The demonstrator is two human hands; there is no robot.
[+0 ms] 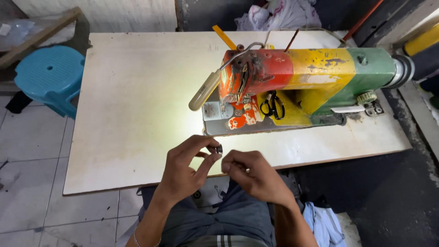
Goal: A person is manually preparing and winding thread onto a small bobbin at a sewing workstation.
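Hands are meeting at lower centre of the frame, just below the table edge (137, 183). Left hand (185, 169) is pinching a small dark round part (219, 148) between thumb and fingertips; right hand (256, 176) is curling beside it, fingers pressed together, grip unclear. Part risks slipping floorward, since nothing is lying under it. Part's identity is staying too small to read; sewing machine (292, 87) is sitting behind.

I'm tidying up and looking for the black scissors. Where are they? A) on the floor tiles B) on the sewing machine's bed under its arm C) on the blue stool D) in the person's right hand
B: the black scissors lie on the sewing machine bed, beneath its yellow arm section.
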